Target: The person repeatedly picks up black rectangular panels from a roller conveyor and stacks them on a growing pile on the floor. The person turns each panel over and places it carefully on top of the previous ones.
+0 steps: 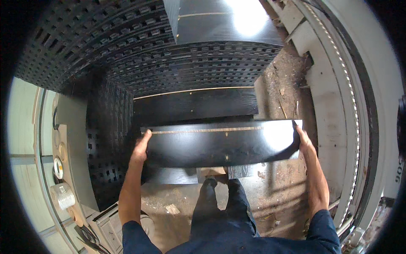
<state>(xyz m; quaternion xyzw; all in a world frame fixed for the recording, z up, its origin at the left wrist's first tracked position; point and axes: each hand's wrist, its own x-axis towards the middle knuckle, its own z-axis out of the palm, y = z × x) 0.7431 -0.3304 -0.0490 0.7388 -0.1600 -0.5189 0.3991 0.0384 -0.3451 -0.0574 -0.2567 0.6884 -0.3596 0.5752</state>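
Observation:
A long black board (190, 146) with a pale groove along its far side and two small brass-coloured fittings at its middle spans the space before me. My left hand (143, 145) grips its left end, thumb on top near the corner. At the opposite end my right hand (303, 139) holds it, fingers hidden beneath. Just beyond lies a similar black board (194, 101) with a light edge, at the foot of a tall stack of dark slotted parts (194, 67). Under the held board, part of another dark panel (177, 175) shows.
More black panels (220, 27) top the far stack, and another stack of dark parts (110, 139) rises at left. A white spool (63, 196) sits on the left-hand shelf. To the right runs a long pale machine frame (330, 93). Scraps and dust litter the floor (169, 228).

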